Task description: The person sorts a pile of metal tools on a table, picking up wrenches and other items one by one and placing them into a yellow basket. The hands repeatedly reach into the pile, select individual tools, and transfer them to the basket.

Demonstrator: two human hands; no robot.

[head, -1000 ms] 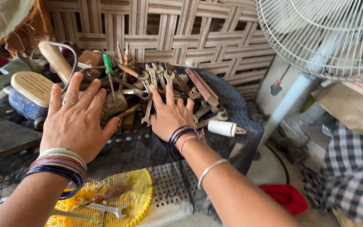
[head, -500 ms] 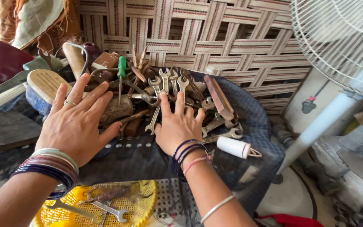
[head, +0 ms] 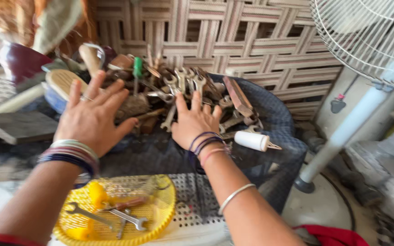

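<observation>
Both your hands are down flat on the heap of rusty open-ended steel spanners (head: 183, 98), fingers spread, nothing gripped. Your left hand (head: 92, 119) is splayed wide over the 9 o'clock side of the heap, palm on a rough grey-brown lump (head: 132, 105); ring on one finger, stacked bangles at the wrist. Your right hand (head: 193, 124) lies open at the heap's 6 o'clock edge, fingertips touching the spanner shafts.

Heap sits on a dark blue cloth (head: 270, 118) against a woven strap wall (head: 251, 41). Green-handled screwdriver (head: 137, 68) stands at 11 o'clock of the heap. Flat rusty metal bar (head: 237, 96) lies at 2 o'clock. White plastic cylinder (head: 251, 140) is just beside your right wrist at 3 o'clock, on the cloth. Wooden-backed brush (head: 62, 82) at 10 o'clock of your left hand.

Round yellow plastic basket (head: 158, 214) is at 6 o'clock, below your left forearm, holding a few spanners. White pedestal fan (head: 365, 41) stands at far 2 o'clock. Frame is motion-blurred on the left.
</observation>
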